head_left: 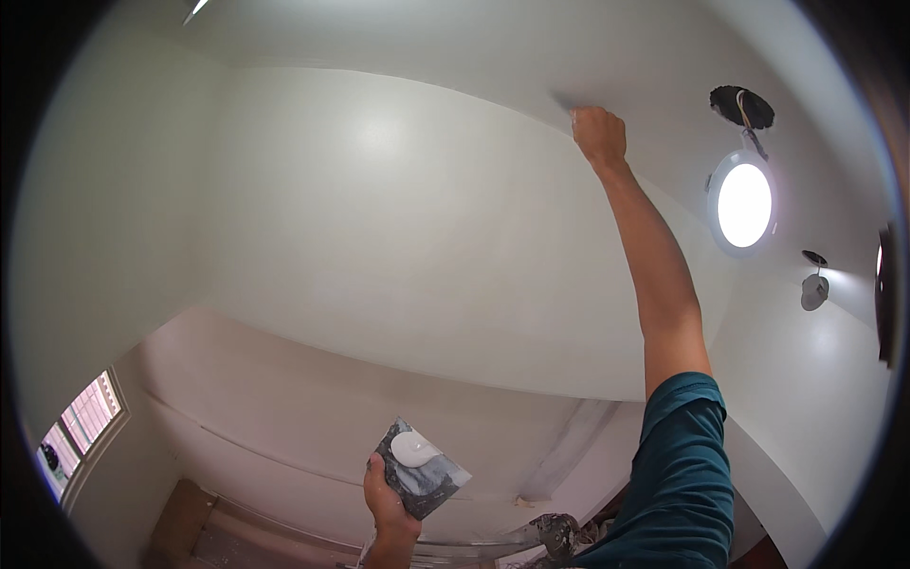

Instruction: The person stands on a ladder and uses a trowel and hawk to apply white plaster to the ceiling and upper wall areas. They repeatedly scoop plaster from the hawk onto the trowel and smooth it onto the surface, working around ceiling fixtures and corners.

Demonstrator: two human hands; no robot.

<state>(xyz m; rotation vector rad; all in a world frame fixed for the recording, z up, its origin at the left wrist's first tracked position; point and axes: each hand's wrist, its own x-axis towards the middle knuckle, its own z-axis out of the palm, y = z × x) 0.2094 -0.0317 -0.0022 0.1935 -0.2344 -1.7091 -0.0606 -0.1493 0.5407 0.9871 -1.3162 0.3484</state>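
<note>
My left hand [388, 503] is low in the middle, its fingers closed on a flat, grey, roughly square putty board [428, 485] with dark and pale smears. A smooth mound of white putty [413, 449] sits on the board's upper part. My right arm stretches far up, and the right hand [599, 136] is a closed fist at the ceiling [455, 57], near where it meets the wall. A dark smudge or shadow shows on the ceiling just left of the fist. Whatever the fist grips is hidden by the fingers.
A lit round lamp [744, 205] dangles by wires from a dark ceiling hole [742, 107], right of my raised hand. Farther right hangs a smaller lamp [815, 291]. A pale wall [379, 218] fills the middle. A barred window [87, 417] is at the lower left.
</note>
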